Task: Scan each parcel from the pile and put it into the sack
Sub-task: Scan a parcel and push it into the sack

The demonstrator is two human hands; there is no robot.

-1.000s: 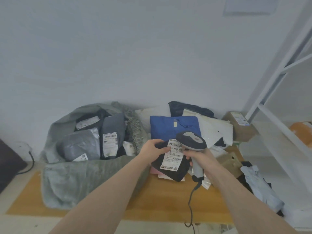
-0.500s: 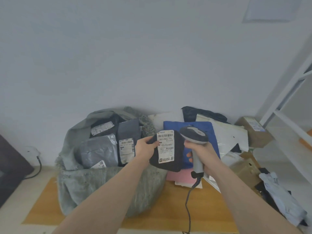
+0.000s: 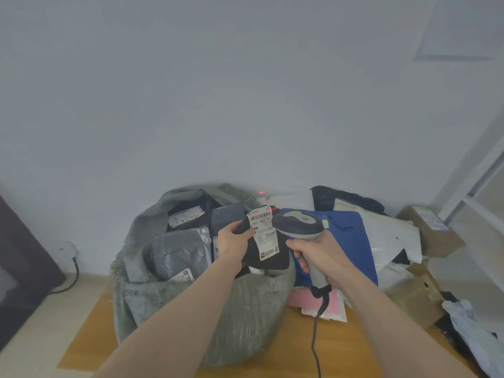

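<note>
My left hand (image 3: 234, 241) grips a small black parcel (image 3: 268, 256) with a white barcode label, held over the right side of the grey woven sack (image 3: 245, 309). My right hand (image 3: 320, 255) holds a grey corded scanner (image 3: 298, 223) whose head sits just right of the label. A red scan line glows on the label's top edge. The sack stands open on the left and holds several grey and black parcels (image 3: 177, 252). The pile of parcels (image 3: 381, 241) lies to the right: a blue one, white ones, a pink one.
Two cardboard boxes (image 3: 429, 230) stand at the pile's right edge, with white shelf posts (image 3: 474, 192) beyond them. Sack and pile rest on a wooden surface (image 3: 341, 345). A dark object and a black cable (image 3: 73, 274) lie at the far left. A white wall is close behind.
My left hand has carried the black parcel up and left, from the pile to above the sack. The scanner followed it, and a red scan line now shows on the label.
</note>
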